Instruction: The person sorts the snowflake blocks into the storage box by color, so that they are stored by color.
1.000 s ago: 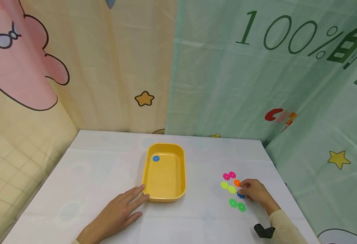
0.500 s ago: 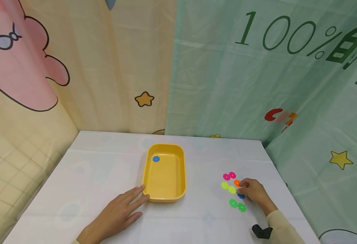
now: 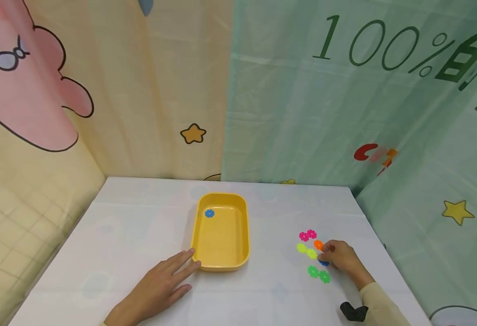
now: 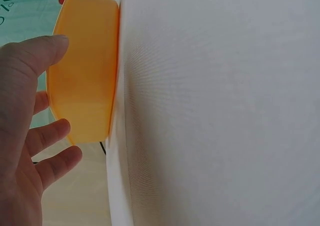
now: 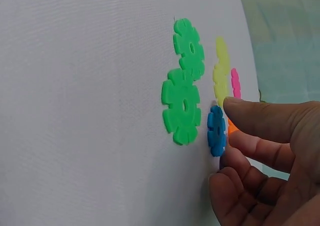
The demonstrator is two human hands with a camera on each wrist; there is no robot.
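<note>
My left hand (image 3: 158,285) has its fingers spread, with fingertips at the near left corner of a yellow tray (image 3: 243,253). In the left wrist view its thumb and fingers lie beside the tray's wall (image 4: 87,71). My right hand (image 3: 342,258) is bent low over a blue flower-shaped plastic disc (image 5: 216,131). Thumb and fingertips are right at the disc's edge, and whether they grip it is unclear. Just behind, an orange disc (image 3: 318,245) is partly covered by the fingers. A second blue disc (image 3: 209,213) lies inside the tray, toward its far left.
Two green discs (image 3: 319,274), two yellow discs (image 3: 306,251) and two pink discs (image 3: 307,235) lie around the right hand on the white table (image 3: 140,217). A black object (image 3: 353,312) is at the right sleeve. Printed curtains (image 3: 287,99) stand behind the table.
The right hand has barely shifted and covers slightly more of the blue disc than before. The left hand keeps its place at the tray. The head view has tilted a little.
</note>
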